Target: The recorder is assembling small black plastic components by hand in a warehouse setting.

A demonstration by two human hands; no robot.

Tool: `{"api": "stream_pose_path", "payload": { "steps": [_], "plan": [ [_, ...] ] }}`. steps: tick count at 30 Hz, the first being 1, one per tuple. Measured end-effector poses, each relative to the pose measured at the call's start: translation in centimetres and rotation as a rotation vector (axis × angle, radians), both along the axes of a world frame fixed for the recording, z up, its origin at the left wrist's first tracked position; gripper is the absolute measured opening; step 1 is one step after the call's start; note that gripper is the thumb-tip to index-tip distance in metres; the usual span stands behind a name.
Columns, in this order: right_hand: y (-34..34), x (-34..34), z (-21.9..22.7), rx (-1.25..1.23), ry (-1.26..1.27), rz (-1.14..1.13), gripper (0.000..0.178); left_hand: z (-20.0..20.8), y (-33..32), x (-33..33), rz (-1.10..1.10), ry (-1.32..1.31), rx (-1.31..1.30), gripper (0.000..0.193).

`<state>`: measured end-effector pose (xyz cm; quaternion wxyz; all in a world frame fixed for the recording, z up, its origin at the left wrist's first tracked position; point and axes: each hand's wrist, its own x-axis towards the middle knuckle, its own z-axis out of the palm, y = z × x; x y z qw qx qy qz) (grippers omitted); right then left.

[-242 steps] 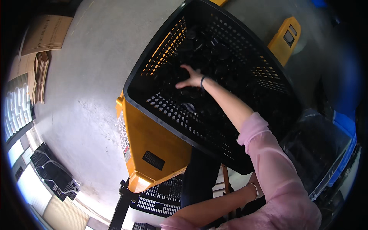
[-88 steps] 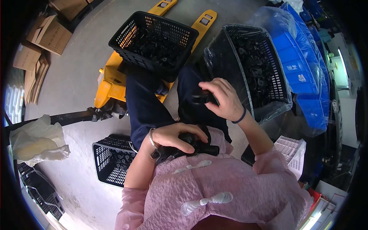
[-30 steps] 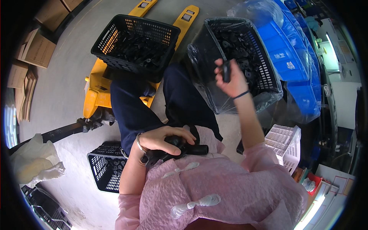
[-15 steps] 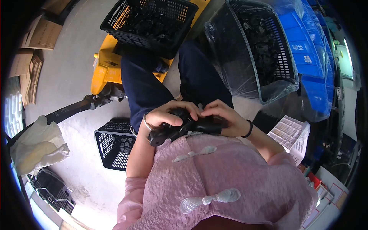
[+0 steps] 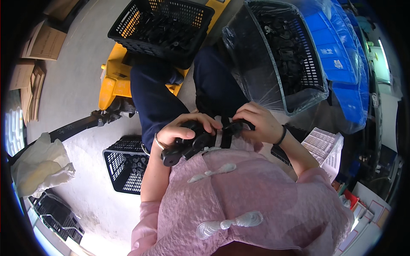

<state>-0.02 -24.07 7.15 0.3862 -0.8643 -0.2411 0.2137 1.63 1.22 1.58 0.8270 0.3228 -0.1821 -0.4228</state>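
Observation:
Over my lap, my left hand (image 5: pixel 181 128) is closed around a cluster of glossy black rounded plastic parts (image 5: pixel 172 155). Its thumb lies across the top, and the cluster's lower end rests near the pink top (image 5: pixel 200 170). To the right, my right hand (image 5: pixel 262 124) pinches another black plastic part (image 5: pixel 232 128), which points toward the left hand. A narrow gap with pale and dark strips shows between the two hands. What the parts are exactly, I cannot make out; fingers hide much of them.
A black crate (image 5: pixel 113 36) of black parts stands ahead on a yellow pallet jack (image 5: pixel 116 83). At right is a plastic-lined crate (image 5: pixel 284 96) of similar parts beside blue bins (image 5: pixel 337 51). Left of my leg sits a smaller black crate (image 5: pixel 109 164); a white basket (image 5: pixel 335 158) is at right.
My right hand has moved right, drawing its black part away from the cluster, so a gap now shows between them. My left hand keeps its hold. The whole view has shifted slightly.

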Motion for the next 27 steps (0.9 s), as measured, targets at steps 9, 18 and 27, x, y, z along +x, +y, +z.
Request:
{"api": "stream_pose_path", "payload": {
  "steps": [9, 18, 27],
  "plan": [
    [-0.1, 2.0, 0.0, 0.23, -0.297, -0.16, 0.035, -0.4, 0.2, -0.2, -0.012, 0.019, -0.034, 0.043],
    [0.2, 3.1, -1.8, 0.613, 0.235, -0.308, 0.032, -0.5, 0.3, -0.9, 0.088, 0.062, -0.103, 0.047],
    [1.2, 3.8, -1.8, 0.916, 0.58, -0.529, 0.042, -1.1, 0.3, -1.0, 0.098, 0.028, -0.117, 0.048]
  ]
}}
